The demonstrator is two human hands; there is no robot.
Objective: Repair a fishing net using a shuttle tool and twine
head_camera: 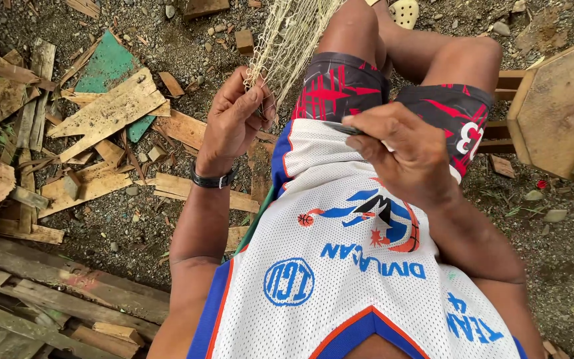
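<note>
Gravelly ground (147, 226) strewn with splintered wooden boards (111, 110) surrounds the seated person; a pale wooden stool (556, 106) stands at the right; no container is in view. Cream knotted fishing net (293, 36) hangs taut over the knee, pinched at its edge by the clenched left hand (234, 119), seemingly to hold the meshes steady; the right hand (403, 149) grips a thin dark needle-like tool (343, 128) just beside it.

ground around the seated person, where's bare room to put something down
Bare gravel lies on the right, below the wooden stool. A smaller patch of dirt sits between the plank scraps and the long boards. The left side is crowded with wood.
</note>
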